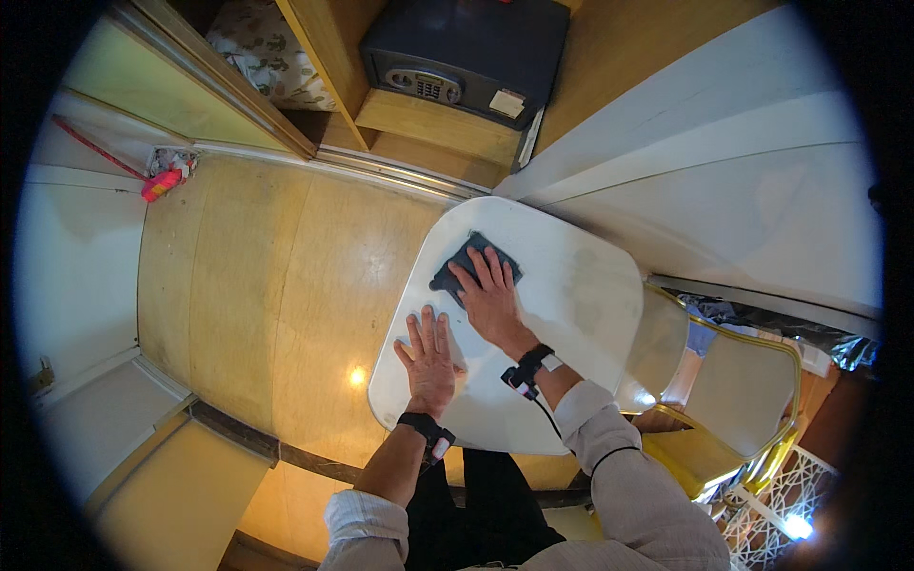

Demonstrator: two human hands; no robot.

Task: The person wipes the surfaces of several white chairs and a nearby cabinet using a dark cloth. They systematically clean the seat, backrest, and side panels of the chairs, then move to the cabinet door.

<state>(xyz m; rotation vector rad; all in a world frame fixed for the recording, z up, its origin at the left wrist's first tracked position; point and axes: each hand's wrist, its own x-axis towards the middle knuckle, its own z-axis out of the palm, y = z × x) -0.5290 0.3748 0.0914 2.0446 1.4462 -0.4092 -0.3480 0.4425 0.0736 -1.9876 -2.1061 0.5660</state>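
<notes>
A folded dark grey cloth [444,280] lies on a white table [585,300] with rounded corners. My right hand [493,303] rests palm down on the cloth, its fingers spread across it and pressing it against the tabletop. The hand hides the cloth's middle. Nearer to me and to the left, my left hand [430,364] lies on the bare tabletop with its fingers apart, holding nothing. Each wrist wears a black strap with a small device, and a cable runs from the right one.
Beyond the table, a black safe [464,57] with a keypad sits in a wooden cabinet. A white wall [728,207] borders the table's far right. Gold-framed chairs [742,392] stand at right. A pink-headed long-handled tool [163,185] leans in the far left corner.
</notes>
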